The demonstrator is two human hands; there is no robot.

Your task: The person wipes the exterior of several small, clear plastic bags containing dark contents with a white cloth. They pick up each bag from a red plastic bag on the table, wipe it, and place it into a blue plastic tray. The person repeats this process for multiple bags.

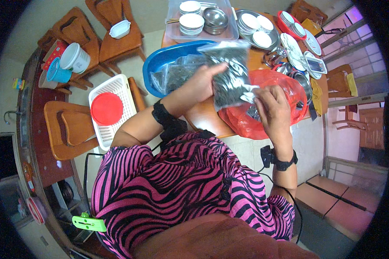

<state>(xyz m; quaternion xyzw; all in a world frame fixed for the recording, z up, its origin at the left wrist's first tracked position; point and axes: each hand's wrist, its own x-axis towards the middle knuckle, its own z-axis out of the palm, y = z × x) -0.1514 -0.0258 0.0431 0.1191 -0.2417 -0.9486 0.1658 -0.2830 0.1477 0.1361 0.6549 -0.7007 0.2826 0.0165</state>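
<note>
My left hand (205,81) grips a clear plastic bag (230,74) filled with dark, dry-looking material, its thumb lying across the front. At the bag's lower right corner, my right hand (275,105) pinches a small crumpled white piece (249,94), perhaps paper or tissue. Whether that piece is attached to the bag I cannot tell. Behind my left hand stands a blue plastic basin (152,63) with similar dark-filled bags (178,76) in it. Beneath my right hand spreads a red plastic bag (265,81); its contents are mostly hidden.
On the wooden table (202,118) are a clear bin (227,35) with bowls, a round metal tray (274,40) of white bowls, and a red tray (281,22) of dishes. To the left, a white basket (128,97) holding a red lid (107,109) overlaps a wooden chair (68,129).
</note>
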